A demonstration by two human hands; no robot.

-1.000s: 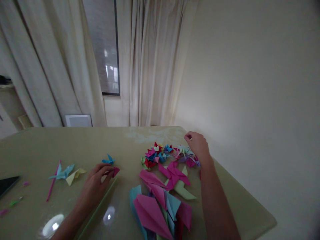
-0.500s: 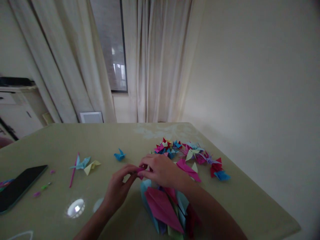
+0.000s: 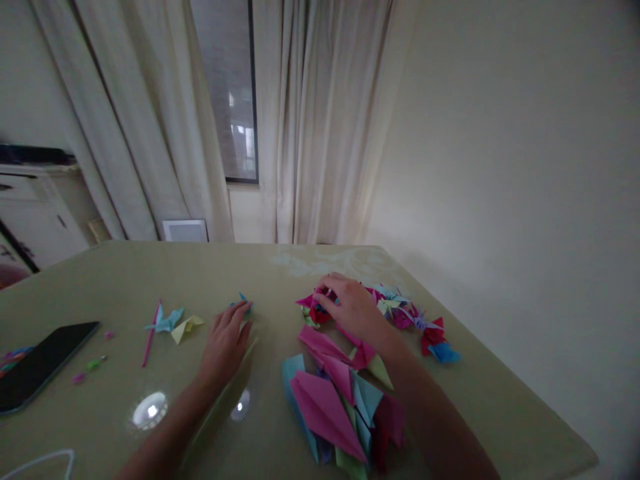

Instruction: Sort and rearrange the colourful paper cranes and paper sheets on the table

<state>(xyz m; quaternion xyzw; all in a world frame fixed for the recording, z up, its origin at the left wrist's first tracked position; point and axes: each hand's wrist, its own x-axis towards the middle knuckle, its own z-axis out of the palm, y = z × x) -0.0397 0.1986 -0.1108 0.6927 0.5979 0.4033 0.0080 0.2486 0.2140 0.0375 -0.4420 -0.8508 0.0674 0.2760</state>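
Note:
My left hand (image 3: 225, 343) reaches over the table with its fingers stretched out, their tips at a small blue paper crane (image 3: 243, 303) that they partly cover. My right hand (image 3: 347, 300) is at the cluster of finished cranes, its thumb and fingers curled about a pink paper crane (image 3: 307, 301). Red and green folded pieces show just below those fingers. Nearer me lies a heap of half-folded paper pieces (image 3: 325, 413) in pink, light blue, green and red, partly behind my right forearm.
More paper cranes (image 3: 440, 340) trail along the right side of the table (image 3: 500, 413). To the left lie a pink stick (image 3: 151, 337), a light blue crane (image 3: 167, 321), a yellow crane (image 3: 187, 328), small beads (image 3: 93, 365) and a black phone (image 3: 45, 363). A wall stands at the right.
My hands were together at a small pink folded piece and have parted. The right has moved away to the crane cluster, the left forward to the blue crane.

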